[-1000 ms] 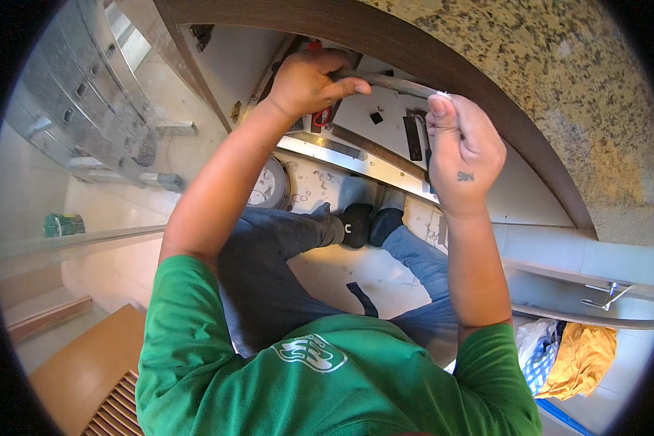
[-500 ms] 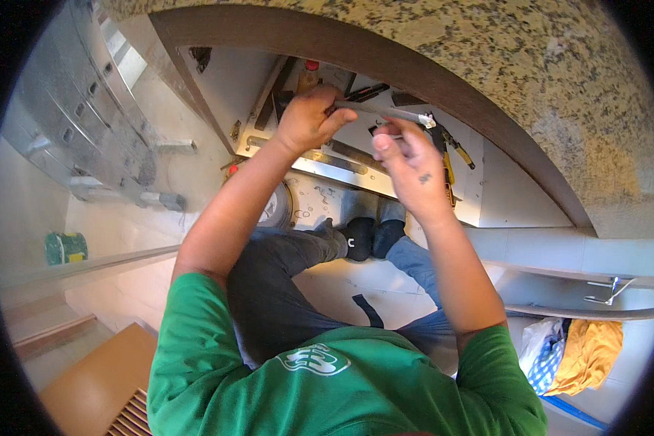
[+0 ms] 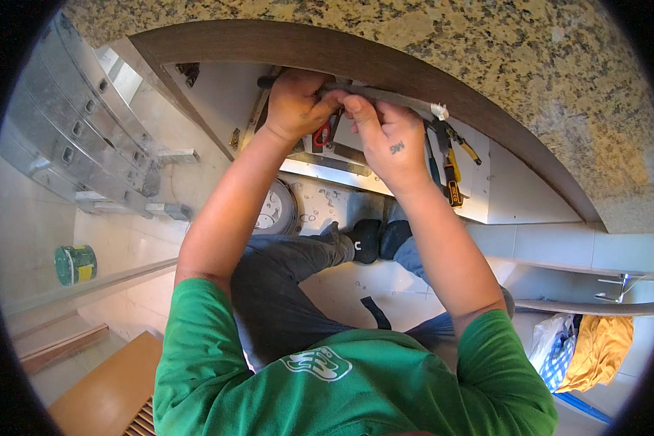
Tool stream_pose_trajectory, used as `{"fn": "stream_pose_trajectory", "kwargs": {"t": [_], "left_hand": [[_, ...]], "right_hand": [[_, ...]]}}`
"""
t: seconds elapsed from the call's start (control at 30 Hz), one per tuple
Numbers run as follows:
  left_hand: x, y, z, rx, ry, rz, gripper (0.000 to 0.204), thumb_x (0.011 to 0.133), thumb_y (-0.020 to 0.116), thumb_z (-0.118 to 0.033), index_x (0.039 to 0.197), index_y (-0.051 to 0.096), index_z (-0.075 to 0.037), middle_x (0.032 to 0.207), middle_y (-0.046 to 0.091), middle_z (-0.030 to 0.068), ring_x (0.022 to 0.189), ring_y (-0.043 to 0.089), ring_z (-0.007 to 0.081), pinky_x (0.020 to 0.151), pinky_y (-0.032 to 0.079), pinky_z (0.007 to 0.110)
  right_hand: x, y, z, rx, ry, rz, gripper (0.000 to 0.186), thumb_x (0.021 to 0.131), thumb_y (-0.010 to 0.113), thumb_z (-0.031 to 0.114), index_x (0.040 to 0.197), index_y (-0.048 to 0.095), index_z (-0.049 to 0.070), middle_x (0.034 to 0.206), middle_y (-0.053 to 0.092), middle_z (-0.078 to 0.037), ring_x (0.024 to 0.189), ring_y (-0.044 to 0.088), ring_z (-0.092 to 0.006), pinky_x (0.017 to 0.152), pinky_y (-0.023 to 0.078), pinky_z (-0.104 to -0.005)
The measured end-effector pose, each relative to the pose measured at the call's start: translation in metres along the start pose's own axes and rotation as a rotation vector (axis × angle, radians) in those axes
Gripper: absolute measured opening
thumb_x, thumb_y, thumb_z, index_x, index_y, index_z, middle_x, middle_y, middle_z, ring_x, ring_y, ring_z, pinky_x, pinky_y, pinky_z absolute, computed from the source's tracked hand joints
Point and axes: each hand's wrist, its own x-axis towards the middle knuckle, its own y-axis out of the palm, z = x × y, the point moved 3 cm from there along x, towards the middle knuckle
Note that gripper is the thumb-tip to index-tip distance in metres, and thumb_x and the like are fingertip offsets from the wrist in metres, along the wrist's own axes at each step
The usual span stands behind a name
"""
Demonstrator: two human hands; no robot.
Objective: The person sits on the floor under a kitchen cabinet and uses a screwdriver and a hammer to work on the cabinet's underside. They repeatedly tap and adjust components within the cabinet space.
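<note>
- A person's left hand (image 3: pixel 296 104) closes around a long, thin grey bar (image 3: pixel 414 104), whose dark end pokes out just left of the fist.
- The right hand (image 3: pixel 392 142) is curled close against the bar's middle, thumb near the left thumb; its fingertips are partly hidden, so I cannot tell whether it grips or only touches.
- The bar lies across the top of both hands, running rightward past the right hand's knuckles to a small white scrap (image 3: pixel 439 111) at its tip.
- The bar looks stiff and slim, probably light enough for one hand. Its edges may be rough or sharp, though the picture does not settle that. The dark end seems the safest hold, with the other hand steadying the flat length. The white scrap looks soft and easily crushed.
- Just right of the right hand, a yellow-and-black tool (image 3: pixel 452 174) and pliers with yellow-and-black handles (image 3: pixel 466 149) lie in the open cabinet (image 3: pixel 516 192).
- Below and between the hands is a red loop (image 3: pixel 322 136), perhaps a scissors handle.
- Beyond the hands, a speckled stone table (image 3: pixel 341 29) curves overhead.
- Well left of the left hand are a metal ladder (image 3: pixel 65 123) and a green bucket (image 3: pixel 75 264).
</note>
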Motion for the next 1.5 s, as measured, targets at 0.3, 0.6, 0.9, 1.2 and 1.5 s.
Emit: {"fn": "stream_pose_trajectory", "kwargs": {"t": [0.3, 0.6, 0.9, 1.2, 1.5], "left_hand": [[0.000, -0.016, 0.012, 0.179, 0.061, 0.026, 0.044, 0.077, 0.075, -0.044, 0.106, 0.068, -0.010, 0.096, 0.068, 0.0130, 0.087, 0.063, 0.0383, 0.073, 0.051, 0.045], [0.009, -0.008, 0.012, 0.180, 0.087, 0.060, 0.043, 0.074, 0.075, -0.047, 0.100, 0.071, -0.013, 0.096, 0.069, 0.0094, 0.092, 0.064, 0.0365, 0.086, 0.047, 0.046], [0.001, -0.008, -0.008, 0.157, 0.002, 0.004, 0.036, 0.074, 0.075, -0.044, 0.085, 0.070, -0.011, 0.084, 0.068, 0.0096, 0.078, 0.065, 0.0341, 0.068, 0.051, 0.042], [-0.017, -0.023, 0.025, 0.288, -0.012, 0.008, 0.047, 0.081, 0.069, -0.055, 0.082, 0.065, -0.009, 0.081, 0.066, 0.0108, 0.077, 0.063, 0.0366, 0.065, 0.050, 0.045], [0.001, -0.029, 0.026, 0.304, 0.071, 0.059, 0.050, 0.088, 0.063, -0.049, 0.111, 0.064, -0.005, 0.105, 0.067, 0.0185, 0.096, 0.061, 0.0455, 0.088, 0.047, 0.048]], "right_hand": [[0.004, 0.012, 0.001, 0.024, 0.054, 0.056, 0.033, 0.100, 0.053, 0.036, 0.102, 0.075, 0.012, 0.090, 0.073, -0.011, 0.084, 0.071, -0.0260, 0.074, 0.054, -0.0348], [0.009, 0.013, -0.018, -0.054, -0.037, -0.055, 0.033, 0.100, 0.058, 0.030, 0.093, 0.070, -0.001, 0.078, 0.070, -0.010, 0.067, 0.067, -0.0153, 0.064, 0.054, -0.0296], [-0.001, 0.004, 0.001, 0.054, -0.055, -0.088, 0.035, 0.099, 0.059, 0.028, 0.086, 0.072, -0.001, 0.072, 0.070, -0.008, 0.065, 0.066, -0.0142, 0.063, 0.053, -0.0292], [0.009, 0.029, 0.002, -0.086, -0.041, -0.010, 0.029, 0.098, 0.058, 0.032, 0.094, 0.074, 0.008, 0.081, 0.071, -0.011, 0.071, 0.068, -0.0245, 0.067, 0.053, -0.0355], [0.022, 0.033, 0.001, -0.034, -0.188, -0.074, 0.017, 0.094, 0.060, 0.021, 0.095, 0.076, 0.015, 0.094, 0.073, -0.010, 0.083, 0.069, -0.0303, 0.078, 0.054, -0.0381]]}}
